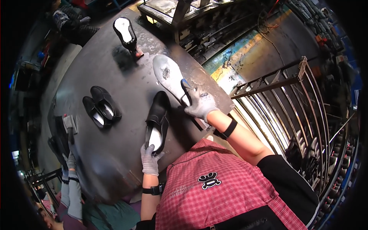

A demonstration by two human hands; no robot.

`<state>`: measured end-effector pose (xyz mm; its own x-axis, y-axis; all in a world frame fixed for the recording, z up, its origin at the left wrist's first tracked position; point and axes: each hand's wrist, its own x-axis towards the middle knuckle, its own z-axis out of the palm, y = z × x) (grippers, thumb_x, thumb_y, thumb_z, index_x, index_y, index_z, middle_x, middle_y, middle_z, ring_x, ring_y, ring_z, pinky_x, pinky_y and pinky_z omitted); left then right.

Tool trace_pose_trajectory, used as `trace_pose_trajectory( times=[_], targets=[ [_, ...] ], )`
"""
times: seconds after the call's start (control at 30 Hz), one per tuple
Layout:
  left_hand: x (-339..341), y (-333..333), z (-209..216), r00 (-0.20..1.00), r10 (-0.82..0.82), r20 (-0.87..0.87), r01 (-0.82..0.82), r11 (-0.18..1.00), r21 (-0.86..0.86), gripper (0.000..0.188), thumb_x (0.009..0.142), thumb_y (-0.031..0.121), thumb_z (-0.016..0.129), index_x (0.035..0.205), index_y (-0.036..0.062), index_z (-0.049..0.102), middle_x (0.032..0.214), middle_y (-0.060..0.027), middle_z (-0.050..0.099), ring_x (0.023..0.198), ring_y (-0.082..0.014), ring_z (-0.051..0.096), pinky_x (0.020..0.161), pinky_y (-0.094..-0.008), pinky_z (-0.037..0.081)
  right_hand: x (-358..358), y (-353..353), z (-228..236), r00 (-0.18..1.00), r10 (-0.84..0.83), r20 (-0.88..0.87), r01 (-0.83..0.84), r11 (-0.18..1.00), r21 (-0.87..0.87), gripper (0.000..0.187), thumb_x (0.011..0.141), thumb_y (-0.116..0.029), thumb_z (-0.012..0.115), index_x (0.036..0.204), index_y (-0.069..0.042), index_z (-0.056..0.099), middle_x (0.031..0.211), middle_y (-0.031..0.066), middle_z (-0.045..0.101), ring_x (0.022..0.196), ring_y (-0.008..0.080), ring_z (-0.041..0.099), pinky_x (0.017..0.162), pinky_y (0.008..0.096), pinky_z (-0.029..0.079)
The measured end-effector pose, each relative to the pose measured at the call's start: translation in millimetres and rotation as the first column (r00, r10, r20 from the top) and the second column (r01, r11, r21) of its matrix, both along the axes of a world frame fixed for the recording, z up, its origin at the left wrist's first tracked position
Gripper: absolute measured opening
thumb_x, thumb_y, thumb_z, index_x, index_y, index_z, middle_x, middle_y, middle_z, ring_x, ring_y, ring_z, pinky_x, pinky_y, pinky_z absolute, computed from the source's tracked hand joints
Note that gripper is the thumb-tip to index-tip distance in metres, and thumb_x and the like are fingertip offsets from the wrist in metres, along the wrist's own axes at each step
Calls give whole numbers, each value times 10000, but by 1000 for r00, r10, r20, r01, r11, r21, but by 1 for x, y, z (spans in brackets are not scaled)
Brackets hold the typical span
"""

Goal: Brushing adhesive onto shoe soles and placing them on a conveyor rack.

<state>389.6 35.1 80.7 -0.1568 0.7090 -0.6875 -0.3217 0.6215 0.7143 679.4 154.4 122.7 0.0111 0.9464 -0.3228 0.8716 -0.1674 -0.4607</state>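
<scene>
- Black shoe (159,103) is by the near edge of the desk (126,153), opening up, toe pointing away from the person; whether its sole touches the surface, cannot tell.
- Left hand (150,158), gloved, closed around the shoe's heel end, pale insole (155,138) showing just ahead of it.
- Right hand (201,101), also gloved, curled over the narrow end of a pale sole-shaped form (165,69) near the desk's right edge — firm grip or light touch, cannot tell.
- Shoe looks light, its upper smooth and supple, probably a little slick; the heel is likely the stiffest hold. Squeezing the opening's sides would likely fold them; the glossy toe may scuff.
- Form looks hard and rigid, worn dark at its broad end; narrow end seems the handier hold.
- Pair of black shoes (99,95) side by side toward the desk's left edge.
- Second sole-shaped form (124,30), white, on a stand near the far end — well apart from both hands.
</scene>
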Motion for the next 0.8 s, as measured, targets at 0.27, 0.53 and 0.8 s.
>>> trace_pose_trajectory(
  times=[0.27,0.53,0.8],
  targets=[
    [14,22,27,996,44,72,-52,993,103,644,803,290,720,1347,70,453,1221,-103,543,1065,-240,554,798,-423,532,55,-145,-30,954,-8,-301,67,980,188,983,744,-446,753,1521,-76,279,1391,276,445,1259,431,480,1049,475,416],
    [56,84,49,1000,-6,24,1,986,169,617,817,355,715,1320,82,483,1193,-72,573,1009,-191,595,725,-348,527,56,-156,-144,677,-587,-445,164,709,-686,787,858,-332,669,1512,-108,293,1281,210,609,1174,348,603,1009,425,460],
    [53,111,39,981,-24,-193,84,947,309,638,818,427,723,1277,42,501,1112,-79,605,899,-157,610,626,-262,501,44,-147,-115,908,-253,-334,245,967,-67,619,842,-227,646,1404,-65,443,1121,233,661,1051,375,641,889,450,509]
  ],
)
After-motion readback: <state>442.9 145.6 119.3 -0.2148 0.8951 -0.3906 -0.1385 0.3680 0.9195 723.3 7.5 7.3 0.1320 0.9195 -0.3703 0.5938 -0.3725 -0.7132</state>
